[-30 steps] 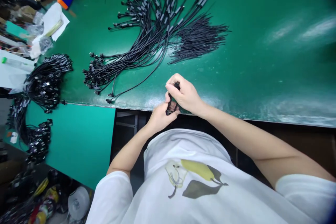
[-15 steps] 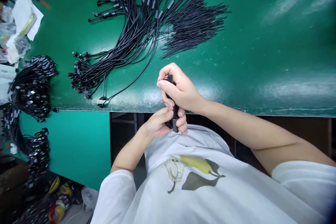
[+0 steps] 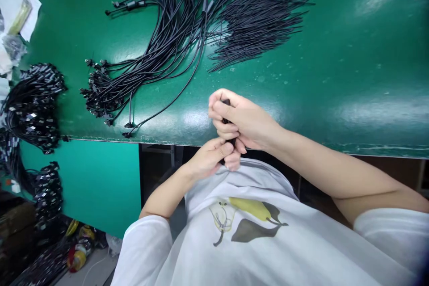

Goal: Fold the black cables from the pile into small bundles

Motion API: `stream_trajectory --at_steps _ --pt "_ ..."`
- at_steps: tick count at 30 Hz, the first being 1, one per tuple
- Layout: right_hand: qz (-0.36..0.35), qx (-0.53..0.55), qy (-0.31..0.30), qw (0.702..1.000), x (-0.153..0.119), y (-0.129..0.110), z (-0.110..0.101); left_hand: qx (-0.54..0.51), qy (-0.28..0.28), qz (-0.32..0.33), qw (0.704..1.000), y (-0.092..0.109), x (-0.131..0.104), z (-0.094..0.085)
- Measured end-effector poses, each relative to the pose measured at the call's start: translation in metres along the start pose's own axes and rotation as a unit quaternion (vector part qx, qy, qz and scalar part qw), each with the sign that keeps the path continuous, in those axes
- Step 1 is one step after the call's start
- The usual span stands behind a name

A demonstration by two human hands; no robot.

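Observation:
A folded black cable is held upright between my hands, just over the table's near edge. My right hand wraps round its upper part, with a dark end showing above the thumb. Below it, my left hand closes on the lower part, thumb pressed against the fingers. Most of the cable is hidden by my fingers. Beyond my hands lies a loose bunch of black cables with plugs and grey sleeves. Beside that bunch is a pile of thin black ties.
The green table ends in a straight near edge in front of me. At the left lies a heap of bundled cables, some hanging at a lower teal surface. White papers and plastic bags lie at the far left.
Both hands have moved slightly right in view, the right one also lower. My fingers now cover more of the cable; its grey lower end no longer shows. The view has shifted a little.

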State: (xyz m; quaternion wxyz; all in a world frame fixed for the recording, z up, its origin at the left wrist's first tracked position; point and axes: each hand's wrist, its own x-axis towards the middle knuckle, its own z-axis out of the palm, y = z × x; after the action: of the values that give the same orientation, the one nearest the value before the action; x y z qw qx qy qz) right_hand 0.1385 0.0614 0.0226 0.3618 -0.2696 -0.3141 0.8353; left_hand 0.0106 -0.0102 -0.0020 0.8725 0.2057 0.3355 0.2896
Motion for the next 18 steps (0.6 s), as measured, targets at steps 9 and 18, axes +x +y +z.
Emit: stream_trajectory --at_steps 9,18 --pt "-0.009 -0.057 0.016 0.998 0.002 0.0 0.001 0.118 0.048 0.074 0.989 -0.002 0.004 -0.004" --pt "-0.102 -0.317 -0.025 0.942 -0.008 -0.027 -0.059 0.249 0.112 0.115 0.955 0.004 0.004 -0.016"
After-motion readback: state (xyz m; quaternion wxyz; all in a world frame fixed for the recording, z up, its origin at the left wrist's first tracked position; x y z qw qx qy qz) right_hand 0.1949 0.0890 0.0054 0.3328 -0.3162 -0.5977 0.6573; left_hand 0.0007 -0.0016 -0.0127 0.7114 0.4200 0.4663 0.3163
